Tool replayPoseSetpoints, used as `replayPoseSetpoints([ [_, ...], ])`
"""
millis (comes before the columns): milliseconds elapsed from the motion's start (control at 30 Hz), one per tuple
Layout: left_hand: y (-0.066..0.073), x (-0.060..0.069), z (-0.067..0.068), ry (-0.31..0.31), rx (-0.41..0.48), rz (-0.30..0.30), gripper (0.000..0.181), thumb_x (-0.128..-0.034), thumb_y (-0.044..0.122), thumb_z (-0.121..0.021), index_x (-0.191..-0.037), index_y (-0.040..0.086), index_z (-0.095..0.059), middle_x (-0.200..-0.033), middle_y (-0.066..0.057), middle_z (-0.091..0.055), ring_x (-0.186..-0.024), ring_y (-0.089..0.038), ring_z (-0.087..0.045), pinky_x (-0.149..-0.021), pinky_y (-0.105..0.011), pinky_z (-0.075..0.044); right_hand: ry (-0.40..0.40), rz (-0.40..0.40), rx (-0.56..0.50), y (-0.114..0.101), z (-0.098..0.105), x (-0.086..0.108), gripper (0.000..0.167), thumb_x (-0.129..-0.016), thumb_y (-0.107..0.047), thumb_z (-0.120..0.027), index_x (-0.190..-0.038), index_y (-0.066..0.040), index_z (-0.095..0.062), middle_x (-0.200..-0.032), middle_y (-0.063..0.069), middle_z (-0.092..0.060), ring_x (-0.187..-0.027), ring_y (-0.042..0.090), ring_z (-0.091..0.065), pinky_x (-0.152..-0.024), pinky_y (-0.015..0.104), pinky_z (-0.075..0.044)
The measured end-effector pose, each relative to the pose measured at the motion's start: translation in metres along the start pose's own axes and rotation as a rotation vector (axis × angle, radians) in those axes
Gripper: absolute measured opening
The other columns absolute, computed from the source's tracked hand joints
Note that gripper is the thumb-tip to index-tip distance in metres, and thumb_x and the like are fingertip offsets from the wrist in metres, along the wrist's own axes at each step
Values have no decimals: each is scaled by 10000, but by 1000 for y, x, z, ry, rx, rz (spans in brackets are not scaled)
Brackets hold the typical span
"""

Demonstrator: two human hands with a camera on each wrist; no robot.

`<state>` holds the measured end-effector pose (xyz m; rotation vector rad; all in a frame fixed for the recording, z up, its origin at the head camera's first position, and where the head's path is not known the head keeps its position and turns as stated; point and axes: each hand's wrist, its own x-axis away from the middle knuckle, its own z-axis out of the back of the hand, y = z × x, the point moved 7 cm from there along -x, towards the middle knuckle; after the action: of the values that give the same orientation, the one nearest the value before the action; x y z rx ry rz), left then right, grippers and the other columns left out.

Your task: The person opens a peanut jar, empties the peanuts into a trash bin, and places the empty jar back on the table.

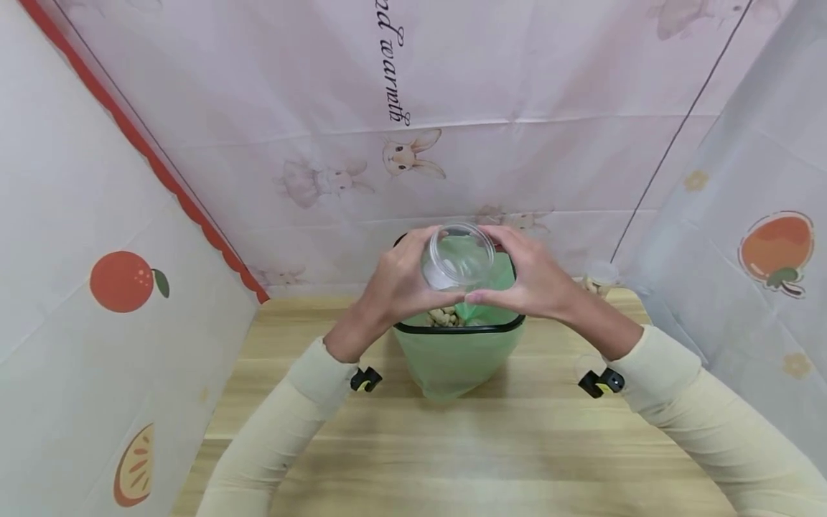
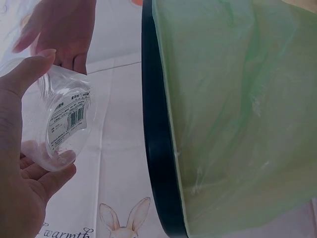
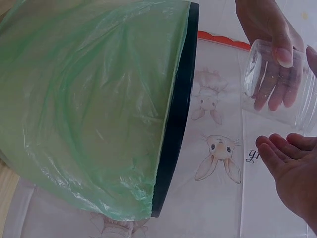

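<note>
A clear plastic jar (image 1: 461, 260) is tilted above a bin lined with a green plastic bag (image 1: 461, 359). My left hand (image 1: 405, 276) grips the jar, its thumb on one side and fingers on the other; a printed barcode label (image 2: 69, 119) shows on the jar's base in the left wrist view. The right hand (image 1: 533, 276) curves beside the jar with relaxed fingers; in the right wrist view its fingers (image 3: 282, 153) stand a little apart from the jar. Beige lumpy pieces (image 1: 444, 317) lie inside the bin below the jar. No contents show in the jar.
The bin's black rim (image 1: 459, 329) stands just under both hands. Behind the right forearm, a small clear container (image 1: 597, 278) with beige pieces sits at the back of the wooden table (image 1: 413, 459). Printed cloth walls (image 1: 323, 86) enclose the back and sides.
</note>
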<state>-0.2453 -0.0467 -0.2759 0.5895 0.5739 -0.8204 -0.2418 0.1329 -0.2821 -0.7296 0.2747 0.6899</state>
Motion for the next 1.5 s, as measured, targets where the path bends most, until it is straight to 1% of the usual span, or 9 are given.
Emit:
replayPoseSetpoints([
  [200,1,-3,0,-6,-1,1,966,-654,403,-971,-1391,-45,-535,-1307,-199,-653,-1122,-305,-676,-919,-399,-611,20,-14,-36,-2,1,0,1000,-751,-265,-935,-1560,-20,-401,-1442,184,-581,-1312,333,-591,-1099,497,-510],
  [500,4,-5,-2,1,-10,11,986,-661,506,-947,-1381,-37,-549,-1300,-183,-659,-1111,-286,-677,-914,-383,-607,30,-24,-44,-4,2,0,984,-743,-265,-939,-1549,-37,-423,-1468,160,-576,-1306,318,-585,-1079,511,-516],
  [700,7,-5,-5,3,-15,23,974,-669,524,-931,-1368,-41,-557,-1281,-171,-663,-1093,-286,-672,-892,-396,-603,63,-1,-82,-5,2,1,965,-733,-210,-944,-1531,-29,-431,-1447,152,-595,-1301,307,-598,-1098,491,-506],
  [900,8,-6,-7,2,14,39,955,-684,510,-929,-1384,-16,-550,-1281,-153,-654,-1103,-263,-652,-921,-405,-589,83,24,-139,-6,2,1,956,-721,-151,-947,-1518,-23,-434,-1421,181,-611,-1284,320,-614,-1081,500,-509],
  [1033,10,-6,-9,-8,24,42,956,-691,509,-926,-1390,-17,-542,-1280,-156,-647,-1090,-256,-644,-909,-394,-592,90,22,-164,-6,2,2,971,-712,-136,-949,-1522,-16,-427,-1420,185,-616,-1287,323,-617,-1104,320,-501],
  [1133,12,-6,-10,-13,31,39,949,-702,502,-920,-1395,-19,-536,-1279,-160,-641,-1080,-256,-643,-896,-384,-597,92,16,-183,-6,2,3,982,-707,-116,-948,-1526,-9,-416,-1423,186,-615,-1298,319,-613,-1106,186,-453],
  [1200,12,-6,-12,-19,32,37,947,-709,501,-915,-1401,-19,-530,-1281,-159,-637,-1081,-254,-643,-896,-380,-598,93,9,-182,-5,2,3,985,-707,-117,-947,-1526,-6,-412,-1419,180,-618,-1299,319,-612,-1114,222,-464],
  [1367,12,-6,-16,-57,43,23,959,-711,452,-930,-1428,-16,-498,-1306,-160,-618,-1109,-254,-629,-920,-377,-591,92,-15,-157,-5,3,6,970,-709,-147,-951,-1510,-1,-423,-1401,164,-626,-1270,318,-622,-1074,473,-516],
  [1500,13,-6,-19,-88,34,2,994,-690,440,-951,-1435,-18,-479,-1310,-161,-605,-1117,-254,-619,-926,-374,-588,89,-17,-125,-6,4,8,941,-715,-167,-950,-1491,-4,-444,-1375,164,-638,-1232,302,-637,-1021,488,-536],
])
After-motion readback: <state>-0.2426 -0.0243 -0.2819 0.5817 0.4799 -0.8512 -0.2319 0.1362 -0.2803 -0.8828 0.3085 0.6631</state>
